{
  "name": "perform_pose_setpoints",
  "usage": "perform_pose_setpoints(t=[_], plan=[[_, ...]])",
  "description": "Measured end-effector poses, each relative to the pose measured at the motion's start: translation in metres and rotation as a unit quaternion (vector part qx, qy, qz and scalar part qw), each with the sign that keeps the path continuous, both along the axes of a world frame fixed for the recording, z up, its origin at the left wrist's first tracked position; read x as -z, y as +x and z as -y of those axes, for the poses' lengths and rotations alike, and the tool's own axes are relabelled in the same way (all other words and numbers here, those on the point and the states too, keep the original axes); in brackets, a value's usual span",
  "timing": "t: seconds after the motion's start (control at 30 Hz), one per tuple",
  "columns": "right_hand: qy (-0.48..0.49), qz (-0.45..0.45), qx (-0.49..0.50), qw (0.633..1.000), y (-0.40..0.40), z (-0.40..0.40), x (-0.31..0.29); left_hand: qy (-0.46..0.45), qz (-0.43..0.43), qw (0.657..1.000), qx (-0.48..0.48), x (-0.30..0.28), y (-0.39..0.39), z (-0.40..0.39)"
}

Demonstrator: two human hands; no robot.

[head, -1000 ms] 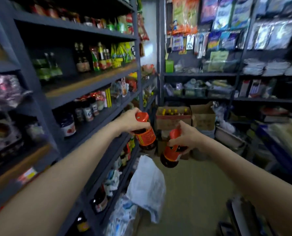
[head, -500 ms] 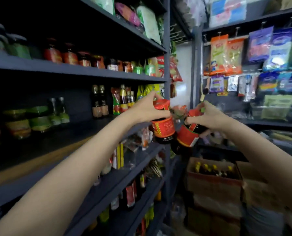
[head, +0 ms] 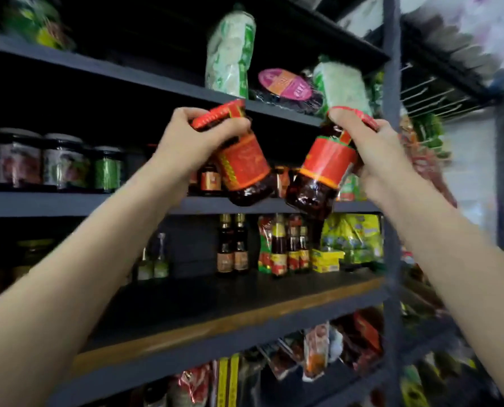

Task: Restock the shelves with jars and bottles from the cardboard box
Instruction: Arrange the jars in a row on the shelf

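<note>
Raised to upper shelf [head: 274,205] | 2 jars: left hand [head: 186,142] 1 [head: 245,168], right hand [head: 374,154] 1 [head: 321,177]

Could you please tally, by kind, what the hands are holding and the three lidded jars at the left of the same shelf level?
Red-lidded jars held, in left hand and right hand: 2 (left jar, right jar)
Pale-lidded shelf jars with reddish contents: 2
Pale-lidded shelf jar with green label: 1
Total: 5
</note>
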State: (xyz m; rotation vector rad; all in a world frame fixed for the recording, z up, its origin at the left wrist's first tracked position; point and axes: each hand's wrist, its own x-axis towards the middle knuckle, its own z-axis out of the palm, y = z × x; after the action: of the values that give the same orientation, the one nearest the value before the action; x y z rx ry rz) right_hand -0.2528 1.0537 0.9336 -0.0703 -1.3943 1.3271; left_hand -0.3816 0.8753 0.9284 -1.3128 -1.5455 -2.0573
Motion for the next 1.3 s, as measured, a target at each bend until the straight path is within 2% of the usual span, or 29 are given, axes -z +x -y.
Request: perform_pose_setpoints(t=[0.07,0.13,0.3,0.4,0.6,0.8,0.9,1.13,1.3], plan=[[-0.025,-0.026,-0.097,0.995,-0.020,0.001,-0.018,-0.008,0.013,1.000,-0.011,-0.014,-0.008,0.005],[-0.039,-0.039,-0.149,0.987,-0.039,0.005,-0.031,-0.031,0.027,0.999,-0.032,-0.024,-0.015,0.011],[-0.087,-0.051,-0.182,0.978,-0.079,0.021,-0.042,-0.049,0.108,0.989,-0.092,-0.039,-0.041,0.024],[-0.079,-0.054,-0.157,0.983,-0.102,0.024,-0.039,-0.048,0.119,0.984,-0.120,-0.044,-0.060,0.027],[0.077,-0.098,-0.027,0.992,-0.134,0.030,-0.028,-0.075,0.098,0.981,-0.152,-0.048,-0.079,0.018],[0.259,-0.143,0.051,0.954,-0.149,0.016,-0.011,-0.071,0.101,0.976,-0.182,-0.047,-0.094,0.002],[0.326,-0.110,0.043,0.938,-0.164,0.008,-0.005,-0.079,0.100,0.970,-0.208,-0.043,-0.102,-0.008],[0.330,0.072,0.030,0.941,-0.192,0.010,-0.040,-0.094,0.125,0.960,-0.232,-0.042,-0.115,-0.023],[0.281,0.072,0.022,0.957,-0.206,0.008,-0.036,-0.123,0.130,0.957,-0.226,-0.042,-0.119,-0.026]])
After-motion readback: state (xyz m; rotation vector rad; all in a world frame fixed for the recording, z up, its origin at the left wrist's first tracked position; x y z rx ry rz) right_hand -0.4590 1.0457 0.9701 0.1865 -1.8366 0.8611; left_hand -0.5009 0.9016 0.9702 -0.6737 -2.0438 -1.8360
